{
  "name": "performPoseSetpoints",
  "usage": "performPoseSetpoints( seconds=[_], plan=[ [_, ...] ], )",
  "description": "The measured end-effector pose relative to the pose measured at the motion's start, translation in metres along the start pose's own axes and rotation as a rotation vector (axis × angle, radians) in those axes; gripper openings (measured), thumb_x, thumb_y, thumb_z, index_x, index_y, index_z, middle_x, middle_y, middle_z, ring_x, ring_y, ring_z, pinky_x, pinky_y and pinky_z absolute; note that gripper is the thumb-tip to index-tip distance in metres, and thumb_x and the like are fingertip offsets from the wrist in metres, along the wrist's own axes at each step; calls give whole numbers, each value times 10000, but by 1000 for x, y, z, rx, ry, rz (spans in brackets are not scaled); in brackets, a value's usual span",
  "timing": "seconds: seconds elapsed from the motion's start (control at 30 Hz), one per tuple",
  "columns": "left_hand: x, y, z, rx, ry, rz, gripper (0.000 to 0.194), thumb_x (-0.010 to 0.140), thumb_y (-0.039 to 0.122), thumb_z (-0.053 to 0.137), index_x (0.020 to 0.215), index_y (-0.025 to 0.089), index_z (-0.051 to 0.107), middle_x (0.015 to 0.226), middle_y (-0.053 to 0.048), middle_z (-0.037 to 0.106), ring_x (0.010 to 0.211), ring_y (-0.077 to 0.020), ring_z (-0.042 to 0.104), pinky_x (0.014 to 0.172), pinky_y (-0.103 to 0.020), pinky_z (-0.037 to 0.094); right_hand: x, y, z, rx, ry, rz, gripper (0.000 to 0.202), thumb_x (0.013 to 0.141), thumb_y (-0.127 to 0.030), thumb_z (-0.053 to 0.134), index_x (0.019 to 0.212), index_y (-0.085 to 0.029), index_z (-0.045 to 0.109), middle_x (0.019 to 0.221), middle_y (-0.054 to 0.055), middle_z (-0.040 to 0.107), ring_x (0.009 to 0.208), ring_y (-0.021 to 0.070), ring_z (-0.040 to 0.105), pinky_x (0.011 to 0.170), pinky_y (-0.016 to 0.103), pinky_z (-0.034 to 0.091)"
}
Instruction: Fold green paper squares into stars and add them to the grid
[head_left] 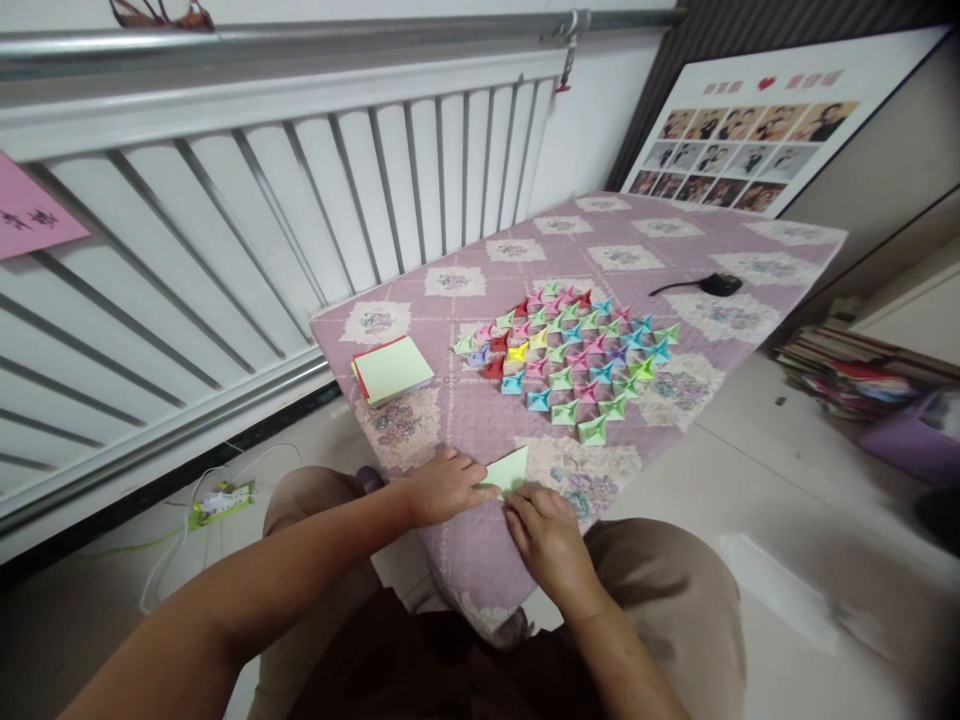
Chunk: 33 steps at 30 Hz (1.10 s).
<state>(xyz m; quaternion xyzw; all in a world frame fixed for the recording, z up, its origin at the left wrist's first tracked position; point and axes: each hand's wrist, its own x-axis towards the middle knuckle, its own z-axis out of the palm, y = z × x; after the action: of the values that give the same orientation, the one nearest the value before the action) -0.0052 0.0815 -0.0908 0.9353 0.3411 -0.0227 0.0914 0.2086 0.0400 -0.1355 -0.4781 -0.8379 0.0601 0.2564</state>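
Observation:
A pale green paper (508, 471), apparently folded, lies near the front corner of the table. My left hand (448, 486) has its fingers closed on the paper's left edge. At the paper's lower right, my right hand (546, 530) presses its fingers together on the edge. Beyond both hands, several small folded paper pieces (560, 380) in green, pink, blue, red and yellow stand in slanting rows. To the left is a stack of square paper sheets (396, 369), with pale green on top and red showing beneath.
The table (480, 540) has a purple floral cloth. A black object (720, 285) lies at its far right. A white radiator (300, 200) borders the left side. A power strip (223, 505) with cables is on the floor.

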Motion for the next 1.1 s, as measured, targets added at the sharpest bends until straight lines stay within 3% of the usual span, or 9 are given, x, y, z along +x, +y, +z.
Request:
performPoseSetpoints(
  seconds=[0.13,0.3,0.47,0.73,1.1],
  plan=[
    [-4,-2,0,26,2,29,359,985,314,274,1263,323,502,1102,-67,570,976,-212,466,836,-347,264,1,-2,-3,-71,-66,-22,252,893,-250,513,1100,-186,641,1008,91,608,922,224,506,828,368,395],
    [-9,-6,11,120,100,84,340,990,315,285,1232,290,521,1108,-56,580,967,-207,477,802,-344,287,3,-3,-7,-158,-132,-44,321,862,-318,573,1173,-259,621,1046,88,602,934,237,500,825,377,410],
    [-15,-8,21,145,168,27,291,986,330,325,1149,271,557,1158,-18,586,999,-202,475,806,-351,295,2,1,-8,-154,-151,-94,332,869,-325,561,1186,-242,616,1099,94,605,1004,249,507,884,401,419],
    [-32,-9,26,144,143,-86,262,974,277,371,1169,233,541,1261,-22,557,1064,-183,464,820,-339,322,-5,12,-4,-77,-58,-174,280,909,-227,473,1128,-179,641,1154,104,620,1102,243,533,964,431,438],
    [-38,-10,44,140,172,-110,282,967,218,365,1187,193,541,1292,-59,539,1118,-191,466,890,-340,375,-5,21,-5,-6,30,-239,220,895,-173,493,1028,-165,668,1086,89,665,1051,210,593,945,382,504]
  ],
)
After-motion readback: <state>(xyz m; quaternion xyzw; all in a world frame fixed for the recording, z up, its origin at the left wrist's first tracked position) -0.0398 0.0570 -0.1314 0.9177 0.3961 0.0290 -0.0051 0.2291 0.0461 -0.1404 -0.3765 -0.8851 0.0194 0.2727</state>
